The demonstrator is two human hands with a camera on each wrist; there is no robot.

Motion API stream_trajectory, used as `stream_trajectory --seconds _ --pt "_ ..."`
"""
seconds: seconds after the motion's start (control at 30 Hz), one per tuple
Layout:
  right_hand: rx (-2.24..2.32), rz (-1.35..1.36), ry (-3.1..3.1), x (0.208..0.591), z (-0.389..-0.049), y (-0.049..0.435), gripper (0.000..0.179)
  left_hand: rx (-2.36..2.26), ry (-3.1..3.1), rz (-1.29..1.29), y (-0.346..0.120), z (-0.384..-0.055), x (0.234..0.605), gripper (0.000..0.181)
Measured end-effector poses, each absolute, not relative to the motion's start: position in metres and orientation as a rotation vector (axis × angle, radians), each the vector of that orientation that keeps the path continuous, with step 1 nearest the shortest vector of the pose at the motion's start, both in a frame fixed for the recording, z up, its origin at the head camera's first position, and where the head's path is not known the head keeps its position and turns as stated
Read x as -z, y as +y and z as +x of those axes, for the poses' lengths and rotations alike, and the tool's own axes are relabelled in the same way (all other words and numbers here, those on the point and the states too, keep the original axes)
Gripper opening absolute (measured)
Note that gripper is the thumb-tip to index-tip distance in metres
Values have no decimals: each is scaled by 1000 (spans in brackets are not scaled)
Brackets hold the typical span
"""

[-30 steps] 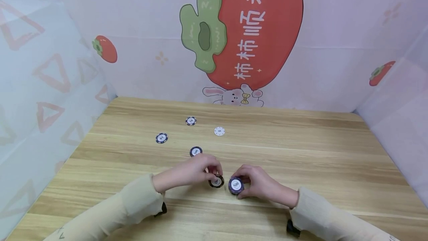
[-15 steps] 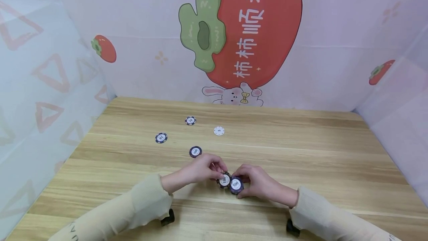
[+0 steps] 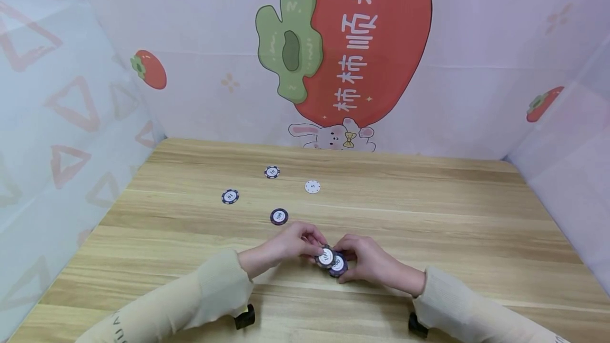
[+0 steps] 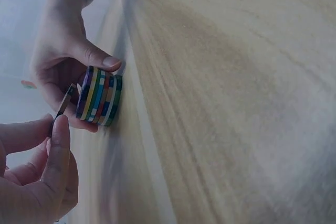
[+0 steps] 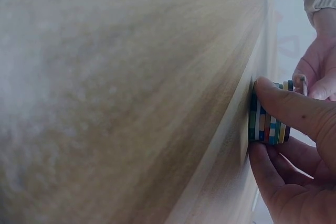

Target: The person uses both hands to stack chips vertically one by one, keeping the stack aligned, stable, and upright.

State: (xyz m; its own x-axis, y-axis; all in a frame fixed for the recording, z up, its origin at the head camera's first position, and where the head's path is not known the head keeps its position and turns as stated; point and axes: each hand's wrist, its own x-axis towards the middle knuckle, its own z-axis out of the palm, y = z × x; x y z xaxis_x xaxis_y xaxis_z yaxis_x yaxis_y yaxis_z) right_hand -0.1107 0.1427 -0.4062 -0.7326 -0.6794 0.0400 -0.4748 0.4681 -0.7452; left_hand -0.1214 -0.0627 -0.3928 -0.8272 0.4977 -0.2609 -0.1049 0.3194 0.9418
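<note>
My left hand (image 3: 297, 245) pinches a single poker chip marked 100 (image 3: 326, 256) between thumb and fingers. In the left wrist view this chip (image 4: 65, 99) is tilted, its far edge right at the top of a stack of poker chips (image 4: 100, 96). The stack shows several layers in green, white, red, blue and yellow, with a dark purple 500 chip (image 3: 339, 265) uppermost. My right hand (image 3: 369, 261) grips the stack from the side, thumb and fingers round its edges. In the head view the 100 chip overlaps part of the 500 chip.
Beyond my left hand lie a dark 500 chip (image 3: 279, 216), two chips marked 10, one left (image 3: 230, 196) and one farther back (image 3: 272, 172), and a white 5 chip (image 3: 312, 187). They rest flat on the wooden table (image 3: 429, 200). A printed cloth wall (image 3: 476, 68) stands behind it.
My left hand has moved right with the 100 chip, from beside the stack to over its left part. The right hand and the stack stay in place.
</note>
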Motion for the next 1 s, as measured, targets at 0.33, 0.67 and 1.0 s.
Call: stream_trajectory --seconds 0.33,0.67,1.0 --pt "1123 -983 2458 409 -111 143 42 -1568 2062 306 -55 -118 395 18" --pt "1122 -997 2465 410 -111 143 43 -1564 2114 303 -49 -114 396 15" --pt "1073 -1011 2499 407 -112 144 42 -1551 2164 298 -45 -113 397 15"
